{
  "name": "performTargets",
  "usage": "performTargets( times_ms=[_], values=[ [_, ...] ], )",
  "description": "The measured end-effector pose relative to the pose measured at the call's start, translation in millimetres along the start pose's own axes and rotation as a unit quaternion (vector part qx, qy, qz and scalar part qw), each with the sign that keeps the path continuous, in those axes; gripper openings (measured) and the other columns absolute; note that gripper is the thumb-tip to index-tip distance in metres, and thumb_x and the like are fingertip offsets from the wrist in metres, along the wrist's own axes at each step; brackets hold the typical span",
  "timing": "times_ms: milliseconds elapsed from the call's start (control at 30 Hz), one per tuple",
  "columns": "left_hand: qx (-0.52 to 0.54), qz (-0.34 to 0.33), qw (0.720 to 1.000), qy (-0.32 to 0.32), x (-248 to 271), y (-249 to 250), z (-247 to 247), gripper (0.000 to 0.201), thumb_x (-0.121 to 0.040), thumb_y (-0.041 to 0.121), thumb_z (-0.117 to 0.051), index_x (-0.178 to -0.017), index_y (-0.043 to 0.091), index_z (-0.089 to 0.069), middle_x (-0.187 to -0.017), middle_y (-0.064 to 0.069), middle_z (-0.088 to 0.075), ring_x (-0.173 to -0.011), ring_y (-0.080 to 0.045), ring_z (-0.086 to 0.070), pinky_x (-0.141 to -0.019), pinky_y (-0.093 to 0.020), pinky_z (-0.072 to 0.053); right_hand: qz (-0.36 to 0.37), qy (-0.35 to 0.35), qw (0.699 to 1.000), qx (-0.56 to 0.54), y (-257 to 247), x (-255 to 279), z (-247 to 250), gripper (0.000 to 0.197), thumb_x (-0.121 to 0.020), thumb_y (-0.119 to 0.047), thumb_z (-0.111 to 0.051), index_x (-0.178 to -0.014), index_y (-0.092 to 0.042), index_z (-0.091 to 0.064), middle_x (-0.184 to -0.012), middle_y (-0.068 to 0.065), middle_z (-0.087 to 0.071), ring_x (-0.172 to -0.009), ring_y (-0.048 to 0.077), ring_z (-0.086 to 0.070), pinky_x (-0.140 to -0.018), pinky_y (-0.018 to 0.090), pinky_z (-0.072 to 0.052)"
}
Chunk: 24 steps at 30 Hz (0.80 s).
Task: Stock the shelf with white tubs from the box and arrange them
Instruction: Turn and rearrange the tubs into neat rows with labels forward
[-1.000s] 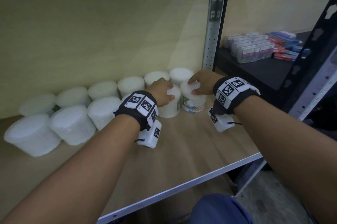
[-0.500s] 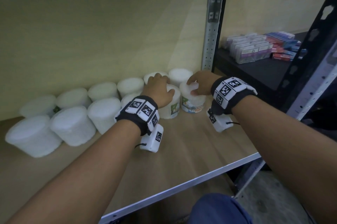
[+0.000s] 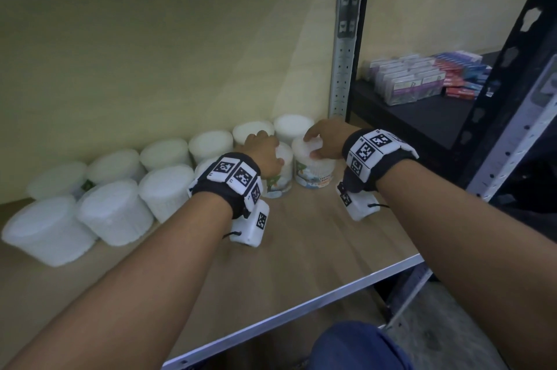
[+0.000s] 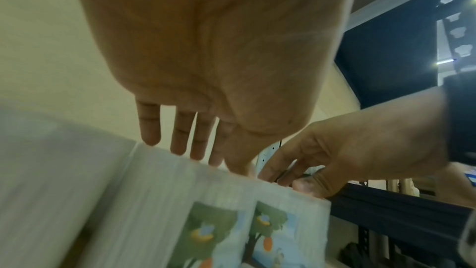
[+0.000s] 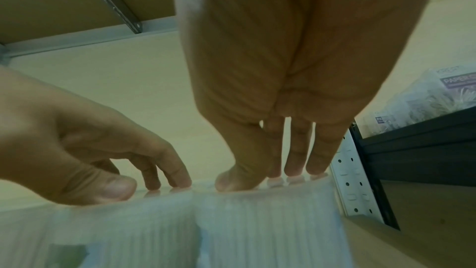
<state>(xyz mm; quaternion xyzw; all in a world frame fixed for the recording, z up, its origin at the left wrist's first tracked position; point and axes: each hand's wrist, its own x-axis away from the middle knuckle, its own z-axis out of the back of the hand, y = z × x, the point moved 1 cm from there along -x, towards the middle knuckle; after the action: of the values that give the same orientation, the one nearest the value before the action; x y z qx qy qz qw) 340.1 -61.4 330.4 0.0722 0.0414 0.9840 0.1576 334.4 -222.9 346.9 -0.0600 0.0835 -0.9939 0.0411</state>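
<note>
Two white tubs with picture labels stand side by side at the right end of the front row on the wooden shelf [image 3: 301,249]. My left hand [image 3: 262,149] grips the left tub [image 3: 278,182] from above, fingertips on its lid and thumb at the front rim. My right hand [image 3: 319,140] grips the lid of the right tub [image 3: 313,173] the same way. In the left wrist view my left hand [image 4: 195,150] touches the top of its tub [image 4: 201,211]. In the right wrist view my right hand [image 5: 270,174] sits on its tub [image 5: 270,221].
More white tubs fill a back row [image 3: 164,152] and a front row [image 3: 114,213] running left along the wall. A perforated metal post [image 3: 343,53] stands just right of the tubs. Beyond it a black shelf holds small packets [image 3: 416,80]. The shelf's metal front edge [image 3: 301,309] is near.
My left hand has slid further over its tub, and that tub has turned so its picture label faces more to the front. My right hand stays on its tub.
</note>
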Motion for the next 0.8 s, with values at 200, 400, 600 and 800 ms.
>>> performTargets(
  times_ms=[200, 400, 600, 800],
  values=[
    [0.032, -0.036, 0.997, -0.055, 6, 1, 12, 0.058, -0.092, 0.002, -0.043, -0.147, 0.018, -0.030, -0.150, -0.008, -0.032, -0.136, -0.027, -0.037, -0.109, -0.035, -0.036, 0.003, 0.003, 1.000, -0.001, 0, 2, 0, 0.047, -0.089, -0.027, -0.064, -0.134, -0.017, -0.055, -0.139, 0.008, -0.050, -0.127, 0.026, -0.049, -0.104, 0.033, -0.040],
    [0.074, 0.008, 0.996, 0.051, 3, 1, 3, 0.047, -0.094, 0.024, -0.049, -0.139, 0.010, -0.041, -0.142, -0.013, -0.038, -0.132, -0.030, -0.036, -0.109, -0.044, -0.035, 0.002, 0.002, 1.000, 0.004, -1, 1, -1, 0.047, -0.089, -0.027, -0.064, -0.134, -0.019, -0.054, -0.139, 0.007, -0.050, -0.127, 0.026, -0.049, -0.106, 0.034, -0.040],
    [0.018, 0.048, 0.995, 0.083, -1, 4, -9, 0.058, -0.093, 0.048, -0.047, -0.131, 0.005, -0.046, -0.135, -0.017, -0.042, -0.127, -0.034, -0.039, -0.105, -0.043, -0.037, 0.004, 0.000, 1.000, 0.012, 0, 0, -2, 0.047, -0.090, -0.029, -0.063, -0.135, -0.019, -0.053, -0.140, 0.007, -0.048, -0.129, 0.026, -0.047, -0.106, 0.034, -0.039],
    [0.030, 0.036, 0.997, 0.065, -2, 2, -7, 0.057, -0.092, 0.044, -0.051, -0.136, 0.008, -0.045, -0.138, -0.015, -0.041, -0.128, -0.031, -0.039, -0.106, -0.042, -0.037, 0.011, 0.003, 1.000, 0.008, 1, -1, -2, 0.045, -0.090, -0.027, -0.063, -0.133, -0.017, -0.055, -0.138, 0.008, -0.050, -0.126, 0.026, -0.049, -0.106, 0.034, -0.040]
  ],
)
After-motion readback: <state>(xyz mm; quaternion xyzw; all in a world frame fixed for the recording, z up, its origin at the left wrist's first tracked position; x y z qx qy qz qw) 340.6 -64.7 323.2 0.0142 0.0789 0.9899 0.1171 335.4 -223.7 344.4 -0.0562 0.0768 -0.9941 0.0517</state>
